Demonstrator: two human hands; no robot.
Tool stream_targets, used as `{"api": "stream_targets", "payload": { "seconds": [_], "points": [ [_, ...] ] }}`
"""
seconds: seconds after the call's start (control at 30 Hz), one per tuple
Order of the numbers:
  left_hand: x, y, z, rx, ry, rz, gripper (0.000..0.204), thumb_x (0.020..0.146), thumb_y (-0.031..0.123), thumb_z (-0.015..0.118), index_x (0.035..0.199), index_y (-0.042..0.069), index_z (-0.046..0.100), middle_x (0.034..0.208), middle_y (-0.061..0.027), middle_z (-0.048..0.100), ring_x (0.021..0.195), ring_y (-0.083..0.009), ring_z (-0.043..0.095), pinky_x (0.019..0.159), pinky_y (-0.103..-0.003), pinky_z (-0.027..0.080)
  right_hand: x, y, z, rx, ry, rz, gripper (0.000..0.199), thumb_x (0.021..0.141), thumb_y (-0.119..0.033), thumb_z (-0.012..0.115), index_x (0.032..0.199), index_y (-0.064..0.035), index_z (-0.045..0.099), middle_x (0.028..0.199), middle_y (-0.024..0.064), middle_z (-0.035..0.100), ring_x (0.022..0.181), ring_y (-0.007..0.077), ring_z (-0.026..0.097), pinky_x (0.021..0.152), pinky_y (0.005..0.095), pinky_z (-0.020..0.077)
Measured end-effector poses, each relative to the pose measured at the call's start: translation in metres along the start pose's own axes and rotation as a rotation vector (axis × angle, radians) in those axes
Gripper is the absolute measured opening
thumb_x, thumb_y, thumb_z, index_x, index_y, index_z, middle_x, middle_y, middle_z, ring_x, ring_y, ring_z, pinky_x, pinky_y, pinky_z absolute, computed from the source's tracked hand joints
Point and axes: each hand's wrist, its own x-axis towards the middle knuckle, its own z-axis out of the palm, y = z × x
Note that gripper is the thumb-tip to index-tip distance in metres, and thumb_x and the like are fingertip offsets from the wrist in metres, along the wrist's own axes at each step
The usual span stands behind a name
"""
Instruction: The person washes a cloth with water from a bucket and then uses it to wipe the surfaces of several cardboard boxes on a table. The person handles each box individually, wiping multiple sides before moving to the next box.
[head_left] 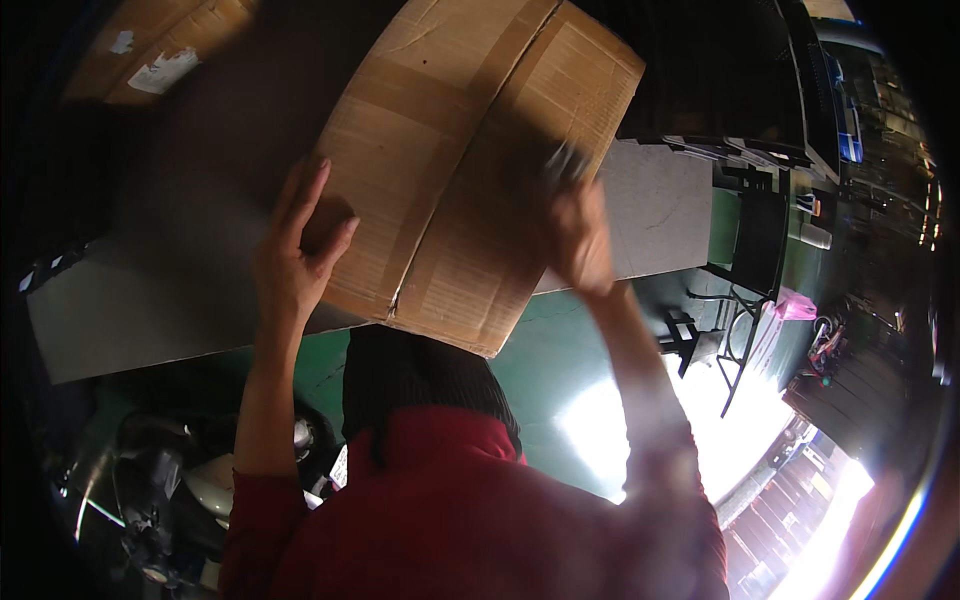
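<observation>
A brown cardboard box lies slantwise on the grey table in front of me, its flaps closed along a centre seam. Bands of brown tape show across its top. My left hand rests along the box's left edge, fingers stretched and thumb apart. Over the right part of the box is my right hand, blurred by motion, with its fingers closed. From it a small dark, shiny thing sticks out, too smeared to name.
The grey tabletop extends to both sides of the box. Another carton stands at the far left. Dark stacked goods rise at the far right. A motorbike is at lower left, a black folding frame at right.
</observation>
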Motion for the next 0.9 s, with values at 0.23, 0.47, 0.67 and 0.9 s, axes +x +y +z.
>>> {"api": "stream_targets", "payload": {
  "seconds": [0.23,0.47,0.67,0.9],
  "points": [
    [0.002,0.007,-0.01,0.023,-0.034,0.014,0.059,0.077,0.024,0.073,0.13,0.021,0.049,0.134,-0.0146,0.046,0.112,-0.0331,0.054,0.086,-0.038,0.051,0.073,0.067,0.002,-0.214,0.085,0.091,0.037,0.081,-0.016,0.062,0.117,-0.0094,0.057,0.107,0.0157,0.057,0.097,0.0369,0.053,0.082,0.0475,0.0444],
    [-0.016,-0.025,-0.001,-0.44,-0.005,-0.244,0.054,0.082,0.015,0.068,0.13,0.004,0.047,0.126,-0.0175,0.054,0.115,-0.0262,0.054,0.094,-0.034,0.044,0.167,0.05,0.079,0.07,0.14,-0.023,0.049,0.082,-0.018,0.062,0.128,-0.0091,0.046,0.115,0.0163,0.049,0.103,0.0328,0.051,0.088,0.0399,0.0461],
    [-0.019,-0.03,-0.009,-0.499,-0.032,-0.237,0.055,0.081,0.016,0.07,0.13,0.004,0.048,0.12,-0.0183,0.058,0.108,-0.0255,0.058,0.09,-0.034,0.046,0.124,-0.056,0.094,-0.139,-0.21,-0.318,0.041,0.088,-0.033,0.054,0.125,-0.0142,0.051,0.12,0.0099,0.044,0.113,0.0282,0.045,0.095,0.0362,0.0442],
    [-0.009,-0.024,-0.009,-0.597,-0.088,-0.302,0.055,0.079,0.014,0.071,0.128,0.004,0.049,0.122,-0.018,0.057,0.11,-0.0256,0.057,0.091,-0.033,0.046,0.238,0.089,0.084,-0.57,0.329,-0.102,0.036,0.09,-0.025,0.05,0.121,-0.0064,0.049,0.101,0.0214,0.05,0.09,0.0401,0.049,0.082,0.0466,0.0447]
  ]
}}
